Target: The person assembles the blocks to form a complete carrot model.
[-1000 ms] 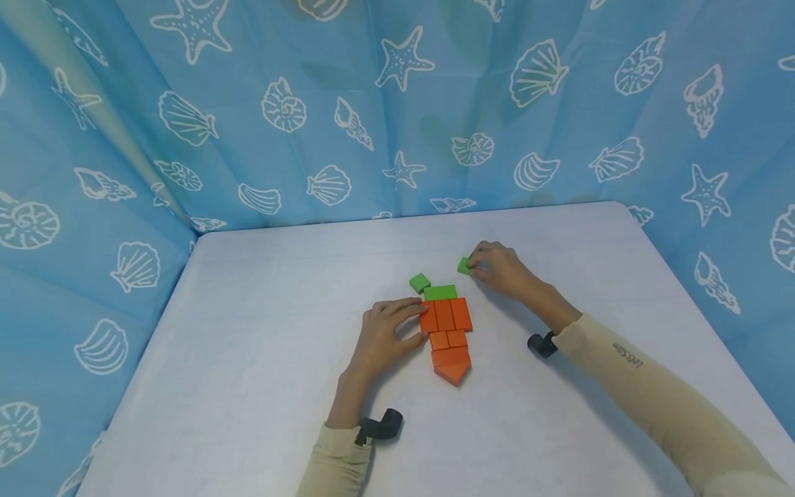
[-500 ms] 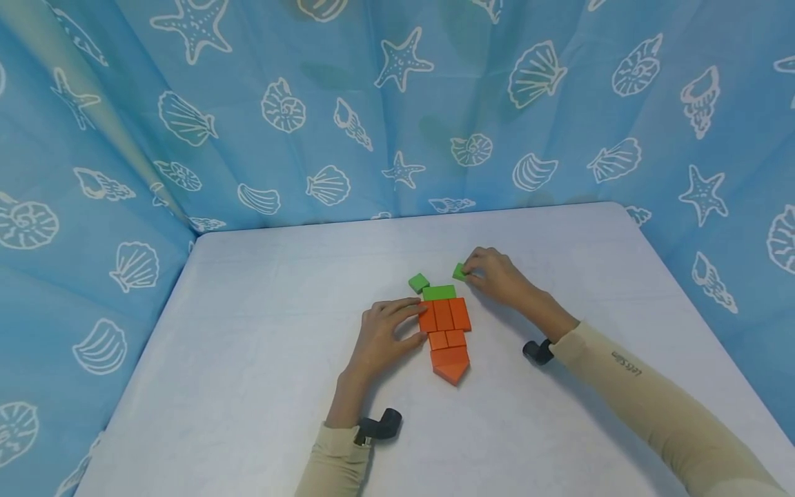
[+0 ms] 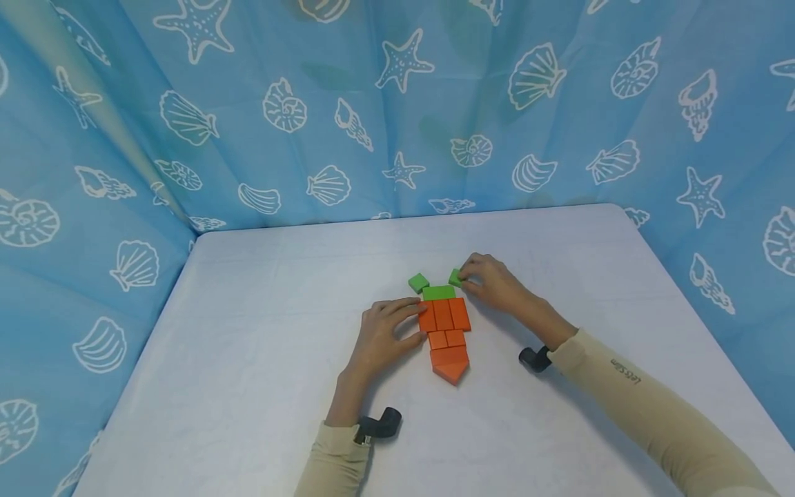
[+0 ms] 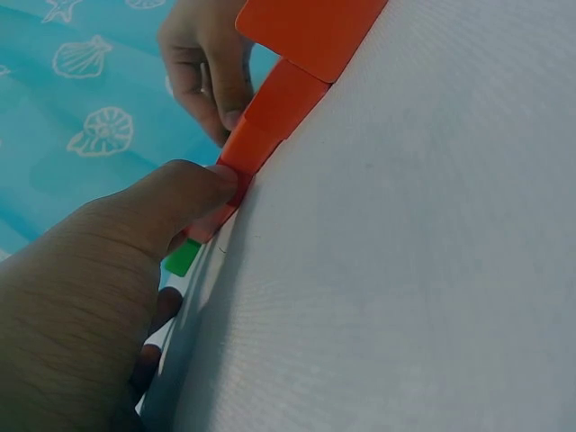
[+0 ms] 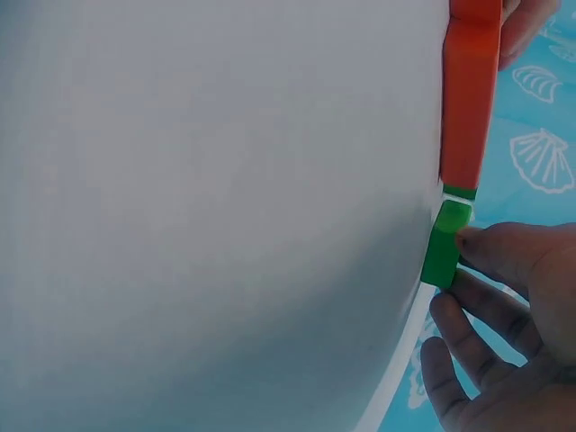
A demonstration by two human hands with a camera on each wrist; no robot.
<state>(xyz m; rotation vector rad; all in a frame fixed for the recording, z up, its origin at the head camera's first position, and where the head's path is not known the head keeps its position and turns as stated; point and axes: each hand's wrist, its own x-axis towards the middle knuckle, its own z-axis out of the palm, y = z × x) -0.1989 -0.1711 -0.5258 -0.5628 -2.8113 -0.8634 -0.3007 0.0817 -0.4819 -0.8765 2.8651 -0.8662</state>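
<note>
Orange blocks [image 3: 444,315] lie together on the white table in a carrot-like shape, with a pointed block [image 3: 450,373] at the near end and a flat green block [image 3: 439,293] at the far end. My left hand [image 3: 384,337] rests at their left side, index finger and thumb touching the leftmost orange block [image 3: 426,319]. Between right thumb and fingers, my right hand [image 3: 491,279] pinches a small green block [image 5: 445,245] just off the flat green block's far right corner. Another small green block [image 3: 419,282] lies at the far left corner.
A blue curtain [image 3: 348,83] with white shell and starfish prints hangs behind and beside the white table [image 3: 261,331]. Black wrist cameras stick out from both wrists, the left camera [image 3: 380,424] low over the table.
My right hand has moved left and nearer, bringing the small green block in towards the flat green one. The left hand has stayed in place on the orange blocks.
</note>
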